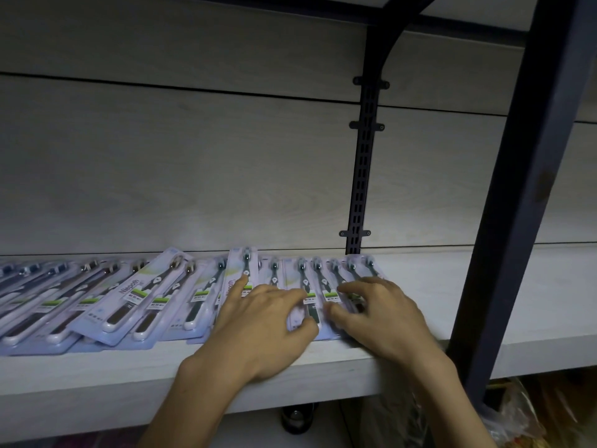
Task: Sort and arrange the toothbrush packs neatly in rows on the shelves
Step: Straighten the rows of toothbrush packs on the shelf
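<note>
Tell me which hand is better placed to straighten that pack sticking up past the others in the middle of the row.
Left, probably. The left hand already rests on the raised pack, index finger on its face. The right hand sits farther right, fingers on the packs at the row's right end.

A pale wood-grain shelf (484, 286) is carrying overlapping toothbrush packs (181, 302) lying flat in a row, running leftward from the slotted black upright (361, 189).
</note>
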A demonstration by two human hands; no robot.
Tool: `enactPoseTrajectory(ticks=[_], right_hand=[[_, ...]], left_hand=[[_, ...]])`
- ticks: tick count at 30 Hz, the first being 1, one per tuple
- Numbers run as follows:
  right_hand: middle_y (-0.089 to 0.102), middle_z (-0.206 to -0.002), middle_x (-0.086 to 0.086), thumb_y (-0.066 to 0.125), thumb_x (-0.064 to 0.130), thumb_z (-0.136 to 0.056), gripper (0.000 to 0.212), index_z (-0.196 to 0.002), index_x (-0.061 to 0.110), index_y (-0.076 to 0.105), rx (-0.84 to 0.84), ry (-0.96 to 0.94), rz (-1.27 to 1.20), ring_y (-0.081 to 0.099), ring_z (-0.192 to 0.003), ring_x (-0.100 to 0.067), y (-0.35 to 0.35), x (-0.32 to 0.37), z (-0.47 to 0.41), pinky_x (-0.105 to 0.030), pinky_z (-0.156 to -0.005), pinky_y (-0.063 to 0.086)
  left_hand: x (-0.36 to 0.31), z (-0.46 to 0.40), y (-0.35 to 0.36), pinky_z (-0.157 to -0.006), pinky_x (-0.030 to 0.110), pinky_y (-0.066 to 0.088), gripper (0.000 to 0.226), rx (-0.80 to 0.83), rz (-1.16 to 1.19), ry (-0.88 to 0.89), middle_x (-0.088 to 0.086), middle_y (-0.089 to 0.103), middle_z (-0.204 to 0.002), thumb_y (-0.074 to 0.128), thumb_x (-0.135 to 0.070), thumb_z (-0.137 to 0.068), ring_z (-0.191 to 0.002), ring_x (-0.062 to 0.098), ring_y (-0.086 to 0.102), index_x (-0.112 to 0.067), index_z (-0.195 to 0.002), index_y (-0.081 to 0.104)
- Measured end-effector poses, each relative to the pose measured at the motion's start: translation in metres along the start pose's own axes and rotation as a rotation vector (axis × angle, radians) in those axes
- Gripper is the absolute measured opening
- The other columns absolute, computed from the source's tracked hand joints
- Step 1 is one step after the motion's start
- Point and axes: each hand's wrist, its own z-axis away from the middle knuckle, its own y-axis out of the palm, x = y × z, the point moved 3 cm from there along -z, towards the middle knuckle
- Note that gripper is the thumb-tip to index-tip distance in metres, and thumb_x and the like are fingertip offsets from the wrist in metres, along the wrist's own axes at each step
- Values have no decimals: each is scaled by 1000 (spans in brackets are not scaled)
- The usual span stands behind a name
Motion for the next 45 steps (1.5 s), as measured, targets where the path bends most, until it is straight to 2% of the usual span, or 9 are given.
enactPoseTrajectory(ticks=[6,10,14,18,22,26,38,42,45], right_hand=[[57,-130,11,31,83,-70,76,-128,38,52,11,-46,-10,48,-121,-18,3,2,-2,-45,-100,41],[40,-147,10,27,85,-74,74,-137,46,38,71,-27,33,30,-137,-21,1,5,2,-59,-111,20],[19,-157,10,27,83,-76,70,-141,55,23,149,-50,85,9,-146,-23,-2,10,5,-63,-112,3],[0,-159,17,22,79,-80,56,-135,69,12,195,-149,109,-9,-147,-21,1,16,4,-61,-113,-6],[12,-157,19,18,75,-85,45,-130,72,19,255,-202,148,6,-147,-18,5,18,1,-62,-113,-1],[27,-153,19,24,73,-86,44,-130,68,28,201,-194,124,19,-143,-16,3,18,2,-61,-112,5],[27,-154,17,25,72,-87,44,-131,66,29,212,-192,109,19,-143,-16,0,18,5,-64,-112,3],[29,-153,18,24,73,-86,45,-130,67,29,201,-197,102,20,-143,-16,2,18,4,-64,-111,3],[29,-153,17,21,75,-85,47,-131,67,27,197,-206,105,20,-143,-17,3,17,3,-65,-111,4]], left_hand=[[-1,2,-6,-117,38,6,45,-104,38,-9,-21,48,-130,33,-55,-87,-126,2,36,-38,-125,48],[7,5,-16,-116,38,9,56,-290,15,-40,-16,50,-130,24,-61,-79,-126,7,39,-36,-119,56],[25,20,-14,-116,43,11,61,-34,-11,-140,-13,17,-155,28,-74,-83,-142,15,14,-47,-138,32],[33,14,-13,-117,50,9,72,170,18,-92,-19,-6,-157,35,-82,-75,-146,21,-1,-53,-140,24],[31,7,-16,-110,45,25,60,218,-51,-4,-20,25,-151,38,-76,-79,-140,20,19,-50,-133,40],[35,2,-19,-93,35,40,40,105,-32,56,-23,54,-117,44,-66,-85,-113,13,44,-42,-114,58],[33,6,-12,-85,30,43,23,-80,-17,46,-19,58,-108,42,-42,-93,-104,15,47,-36,-104,61],[30,4,-15,-90,27,36,28,-148,-35,77,-19,56,-108,44,-50,-91,-107,11,48,-34,-106,61],[29,2,-18,-91,25,38,37,-180,119,82,-22,52,-107,51,-61,-84,-106,6,46,-35,-108,60]])
